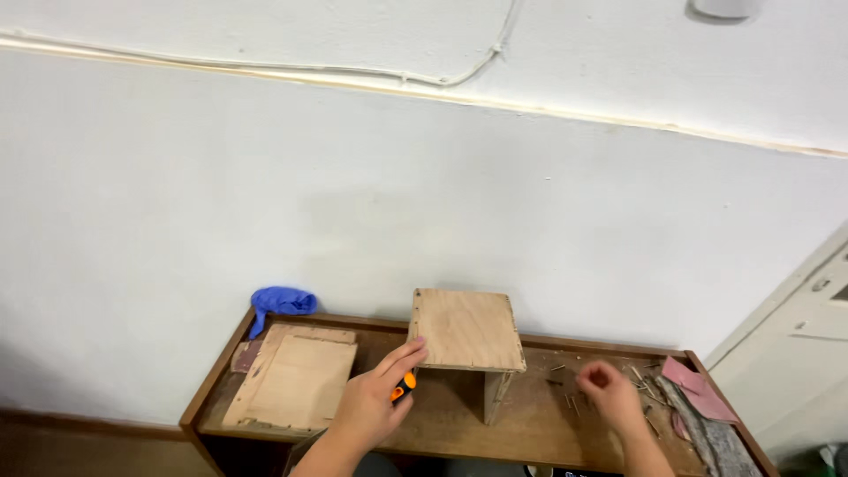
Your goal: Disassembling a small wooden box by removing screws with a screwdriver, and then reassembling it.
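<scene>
Plywood box (466, 331) mid-bench (442, 424), left hand (375, 399) at its front-left edge.
Left fingers outstretched together, orange-handled tool (404, 387) beneath; right hand (608, 393) curls loosely over nails (565, 389). Box looks light, stiff; grip by side panels.

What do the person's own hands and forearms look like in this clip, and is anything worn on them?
Both the left hand and the right hand are bare: no gloves, and no rings or watch that I can make out at this size. The forearms show no sleeves as far as the bottom edge of the picture.
</scene>
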